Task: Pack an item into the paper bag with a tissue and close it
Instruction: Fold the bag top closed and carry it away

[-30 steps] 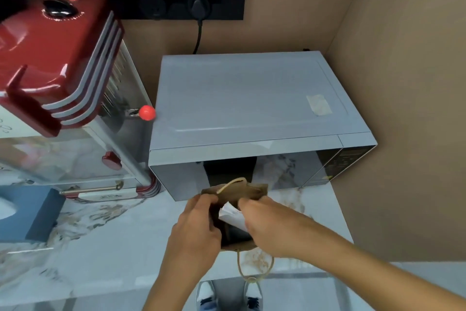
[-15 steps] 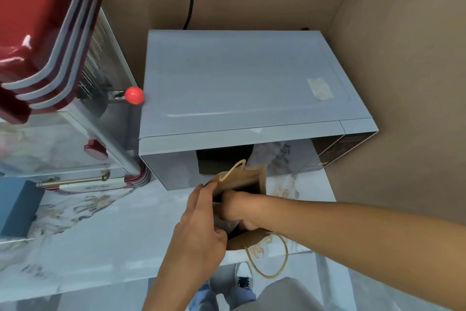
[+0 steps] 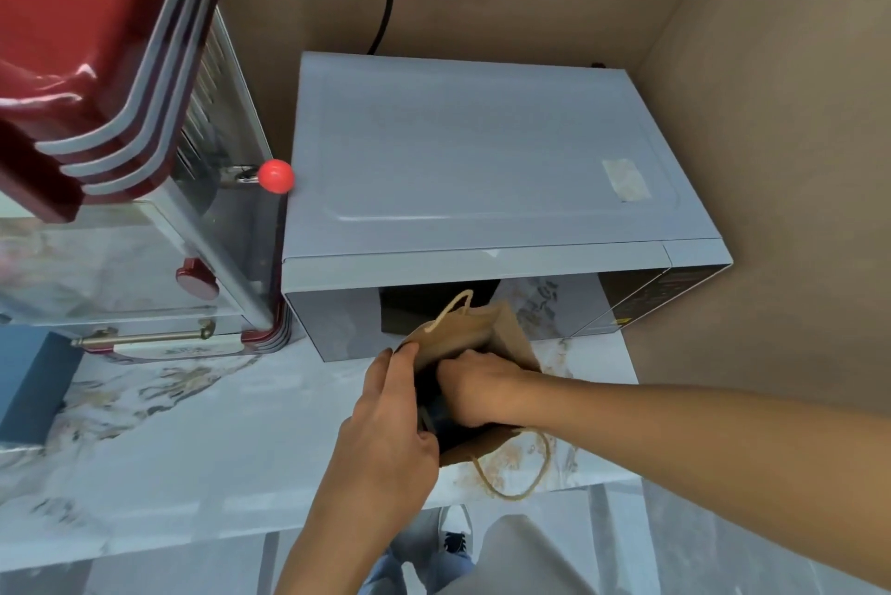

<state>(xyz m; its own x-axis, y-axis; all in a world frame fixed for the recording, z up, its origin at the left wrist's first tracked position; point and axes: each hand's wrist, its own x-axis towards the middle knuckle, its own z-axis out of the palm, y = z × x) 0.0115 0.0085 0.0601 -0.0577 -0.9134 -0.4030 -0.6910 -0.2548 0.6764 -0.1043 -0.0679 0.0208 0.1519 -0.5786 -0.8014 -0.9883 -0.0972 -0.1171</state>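
A small brown paper bag (image 3: 482, 329) with rope handles stands open on the marble counter (image 3: 202, 440), just in front of the microwave. My left hand (image 3: 390, 421) grips the bag's left rim and holds the mouth apart. My right hand (image 3: 477, 394) is pushed down into the opening with its fingers curled and hidden inside. The tissue and the item are out of sight within the bag. One rope handle (image 3: 518, 469) hangs over the counter's front edge.
A grey microwave (image 3: 482, 170) fills the back right, against brown walls. A red and silver appliance (image 3: 111, 112) with a red knob (image 3: 275, 176) stands at the left. A blue box (image 3: 29, 382) sits at the far left. My shoes show below the counter edge.
The white tissue seen at the bag's mouth one second ago has gone inside. My right hand has pushed deeper into the bag, while my left hand keeps the rim.
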